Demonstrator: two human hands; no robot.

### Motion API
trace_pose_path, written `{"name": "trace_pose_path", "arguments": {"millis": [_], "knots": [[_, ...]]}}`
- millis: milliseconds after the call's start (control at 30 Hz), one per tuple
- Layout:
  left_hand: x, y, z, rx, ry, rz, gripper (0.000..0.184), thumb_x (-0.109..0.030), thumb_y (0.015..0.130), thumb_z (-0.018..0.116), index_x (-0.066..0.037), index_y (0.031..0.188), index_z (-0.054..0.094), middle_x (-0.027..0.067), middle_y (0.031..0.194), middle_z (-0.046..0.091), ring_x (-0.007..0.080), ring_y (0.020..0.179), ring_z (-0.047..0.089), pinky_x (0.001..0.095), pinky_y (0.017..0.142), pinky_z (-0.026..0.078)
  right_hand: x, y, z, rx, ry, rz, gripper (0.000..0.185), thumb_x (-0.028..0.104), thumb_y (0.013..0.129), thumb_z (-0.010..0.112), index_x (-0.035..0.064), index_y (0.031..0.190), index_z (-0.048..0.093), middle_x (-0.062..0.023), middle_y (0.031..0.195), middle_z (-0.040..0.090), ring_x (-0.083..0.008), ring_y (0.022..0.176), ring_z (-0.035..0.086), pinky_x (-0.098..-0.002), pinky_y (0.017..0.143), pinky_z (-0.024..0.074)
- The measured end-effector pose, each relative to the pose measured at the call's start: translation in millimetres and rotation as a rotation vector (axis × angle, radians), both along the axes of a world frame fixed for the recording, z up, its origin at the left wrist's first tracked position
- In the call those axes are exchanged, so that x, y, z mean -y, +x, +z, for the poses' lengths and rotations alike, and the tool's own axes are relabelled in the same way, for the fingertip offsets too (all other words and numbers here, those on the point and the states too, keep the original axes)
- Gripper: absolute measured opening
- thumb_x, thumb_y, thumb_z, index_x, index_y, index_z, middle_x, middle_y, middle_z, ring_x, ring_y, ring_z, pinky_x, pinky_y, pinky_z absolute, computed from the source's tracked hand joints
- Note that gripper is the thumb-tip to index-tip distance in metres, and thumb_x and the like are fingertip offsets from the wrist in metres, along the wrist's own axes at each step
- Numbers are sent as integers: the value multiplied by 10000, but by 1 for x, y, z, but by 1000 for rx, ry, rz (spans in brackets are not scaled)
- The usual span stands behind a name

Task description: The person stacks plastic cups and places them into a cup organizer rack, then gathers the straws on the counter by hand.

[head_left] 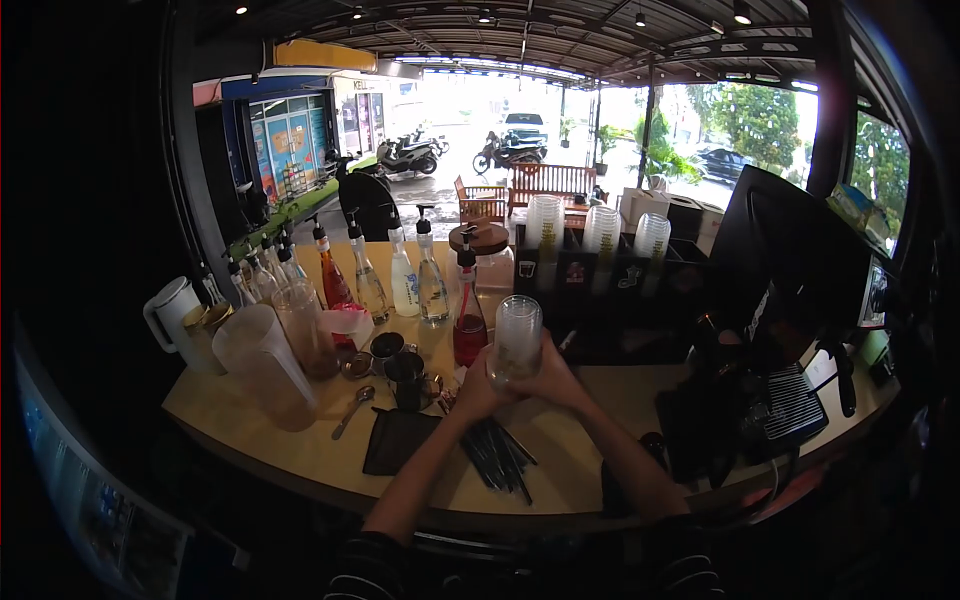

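A stack of clear plastic cups (518, 330) is held upright between my two hands above the wooden counter. My left hand (478, 392) is wrapped round its lower left side, and my right hand (556, 378) grips the lower right. Just left of the stack stands a pump bottle of red syrup (469, 325). Below my hands lies a bunch of black straws (497, 462). A folded dark cloth (393, 445) is partly covered by my left forearm. Small metal jugs (405, 380) and a spoon (353, 412) are farther left.
A black organizer (600, 330) with several cup stacks (601, 230) stands behind my right hand. Several pump bottles (370, 285) line the back left, near large plastic pitchers (262, 365). A dark monitor (770, 225) and slatted tray (795, 405) occupy the right.
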State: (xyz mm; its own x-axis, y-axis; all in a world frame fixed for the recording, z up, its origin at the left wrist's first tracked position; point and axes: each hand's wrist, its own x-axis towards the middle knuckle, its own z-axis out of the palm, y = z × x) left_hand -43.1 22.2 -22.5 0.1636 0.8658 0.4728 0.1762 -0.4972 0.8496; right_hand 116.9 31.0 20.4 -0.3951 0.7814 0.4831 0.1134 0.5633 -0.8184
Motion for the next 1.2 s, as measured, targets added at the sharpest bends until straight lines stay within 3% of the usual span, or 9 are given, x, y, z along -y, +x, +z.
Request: {"name": "trace_pose_path", "arguments": {"millis": [300,367,533,600,800,967,1067,1100,1200], "knots": [[1,2,-2,-45,14,81,887,-260,522,856,-29,1238,387,117,1150,540,222,1073,533,342,910,426,8,-6,-10,-86,-7,-119,974,190,506,821,16,1308,297,-136,1212,455,-225,1145,456,-355,960,387],[3,5,0,112,-22,-2,863,-245,533,852,-29,1230,392,122,1154,539,229,1080,531,352,917,425,5,-7,-3,-121,11,-103,958,196,511,819,15,1300,307,-138,1205,454,-227,1139,459,-355,952,391],[-7,3,-15,37,-11,-15,910,-235,548,851,-47,1277,340,104,1208,501,217,1105,506,358,940,411,7,1,50,-48,96,-122,903,207,529,805,15,1275,333,-152,1194,439,-259,1122,473,-367,927,409],[-6,4,-13,81,-4,-20,908,-257,542,856,-31,1259,348,111,1180,517,222,1084,523,352,929,419,13,7,77,80,427,-215,857,206,539,793,22,1253,357,-162,1181,429,-299,1110,476,-376,917,416],[15,-10,26,-267,78,32,941,-316,606,822,-25,1318,280,137,1296,411,228,1191,439,356,988,368,23,1,94,91,533,-137,806,187,534,779,36,1220,384,-165,1184,394,-340,1125,442,-393,940,400],[43,-37,87,511,144,82,993,-454,701,726,-44,1403,156,154,1390,270,267,1293,299,433,1014,317,23,-1,109,59,676,-109,786,170,574,766,55,1243,370,-178,1244,340,-363,1176,389,-410,968,377],[71,-46,127,583,231,106,953,-514,729,676,-36,1395,189,147,1390,271,252,1281,321,386,987,352,33,-12,114,108,760,-6,764,141,605,743,64,1266,368,-181,1298,298,-383,1196,372,-430,961,388],[74,-54,131,529,246,173,852,-515,773,623,-57,1374,228,126,1288,405,238,1123,503,393,860,485,37,-17,112,161,821,-20,765,142,604,743,68,1268,371,-179,1308,290,-389,1199,369,-431,954,396],[97,-76,136,344,107,251,647,-378,806,655,-29,1270,370,115,1278,378,204,1107,501,294,860,449,58,-23,113,209,910,-21,754,144,632,740,85,1285,367,-172,1334,266,-392,1212,363,-427,943,412]]}}
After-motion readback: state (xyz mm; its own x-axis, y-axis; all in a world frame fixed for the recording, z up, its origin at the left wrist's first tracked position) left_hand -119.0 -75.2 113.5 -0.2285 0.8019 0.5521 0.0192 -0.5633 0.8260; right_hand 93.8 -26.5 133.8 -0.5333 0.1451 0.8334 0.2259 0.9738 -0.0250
